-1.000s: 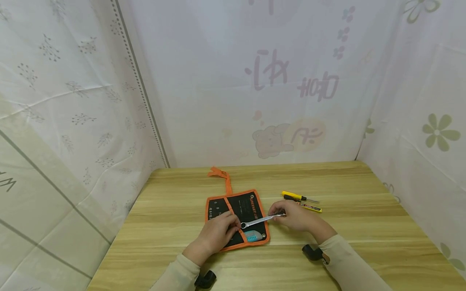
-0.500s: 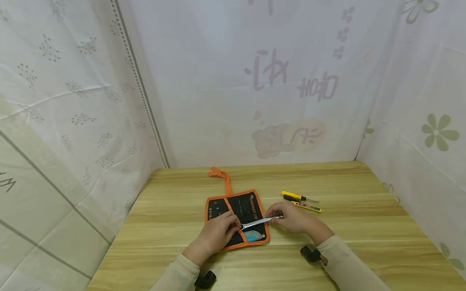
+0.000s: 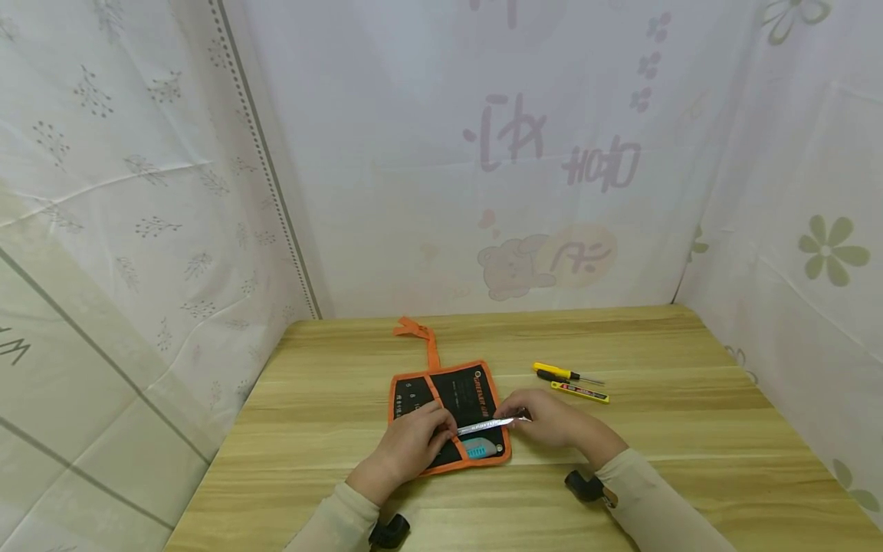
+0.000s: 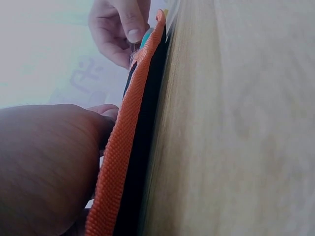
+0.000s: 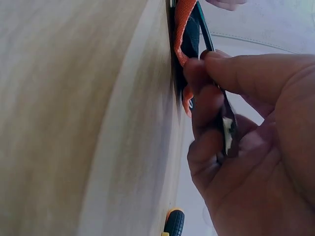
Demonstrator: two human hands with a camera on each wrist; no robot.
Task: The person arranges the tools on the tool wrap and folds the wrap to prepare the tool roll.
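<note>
A black tool pouch with orange trim lies unfolded on the table. My left hand rests over its left part, thumb and fingers pinching the orange edge of the pocket. In my right hand is a shiny combination wrench, gripped near its outer end. The wrench slants across the pouch, its far end hidden at the pocket edge by my left fingertips. A teal and grey utility knife sticks out of the pocket just below it. The right wrist view shows the wrench running along my curled fingers.
Beyond my right hand lie a yellow-and-black screwdriver and a yellow case with a printed label. An orange strap trails from the pouch's far edge. Printed cloth hangs behind the wooden table and at both sides.
My right hand has moved left and slightly down with the wrench, whose ring end has gone from view at the pocket edge. The left hand has stayed in place.
</note>
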